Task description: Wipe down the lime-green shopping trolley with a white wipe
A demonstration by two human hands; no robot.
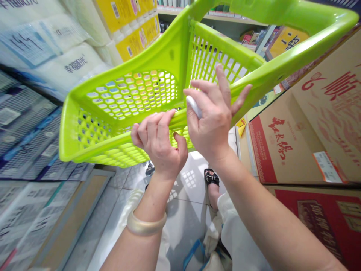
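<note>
A bright green plastic shopping cart (172, 56) with lattice sides is tilted in front of me, and no goods show inside it. My left hand (162, 145), below a pale bangle (146, 224), has its fingers curled over the cart's near rim. Just to its right, my right hand (210, 113) is at the same rim, its other fingers spread. Between that hand's thumb and index finger sits a small, smooth white oval object (194, 106), partly hidden; its kind is not clear.
Packs of tissue paper (76, 64) and yellow-labelled packages (135, 41) are stacked on the left. Cardboard cartons (290, 139) line the right, close to the cart. Shelves (239, 19) stand beyond it. Below are the tiled floor (186, 214) and a foot in a black sandal (211, 177).
</note>
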